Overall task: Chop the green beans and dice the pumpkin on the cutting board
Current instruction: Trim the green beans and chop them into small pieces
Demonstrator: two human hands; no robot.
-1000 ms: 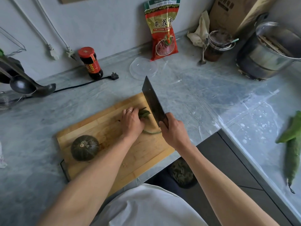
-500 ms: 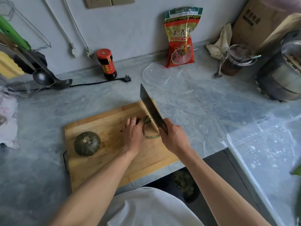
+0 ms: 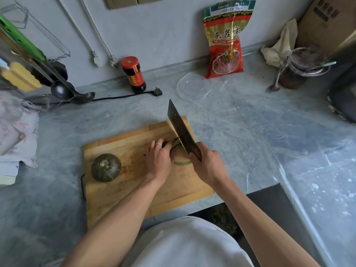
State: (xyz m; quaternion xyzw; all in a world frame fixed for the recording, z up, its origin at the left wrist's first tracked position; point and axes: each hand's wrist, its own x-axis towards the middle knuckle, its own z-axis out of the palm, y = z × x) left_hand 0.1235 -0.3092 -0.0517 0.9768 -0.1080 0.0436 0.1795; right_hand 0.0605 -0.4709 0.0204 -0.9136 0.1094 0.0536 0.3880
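A wooden cutting board [image 3: 119, 191] lies on the grey marble counter. A small dark green pumpkin [image 3: 106, 167] sits whole on the board's left part. My left hand [image 3: 159, 160], a ring on one finger, holds down the green beans [image 3: 176, 144] near the board's far right corner; most of the beans are hidden under it. One curved bean [image 3: 183, 162] pokes out toward me. My right hand [image 3: 208, 166] grips the handle of a dark cleaver [image 3: 180, 130], whose blade comes down on the beans right beside my left fingers.
At the back stand a dark sauce bottle [image 3: 133, 74], a red snack bag [image 3: 225, 41], a clear plastic lid [image 3: 194, 86] and a jar with a spoon [image 3: 300, 68]. A black plug and cord [image 3: 134, 95] lie behind the board. Ladles [image 3: 63, 89] hang left. The counter edge runs just right of the board.
The view has swung left and up, so the gourds at the right are out of sight. The cleaver has come lower onto the beans. My left hand stays on them.
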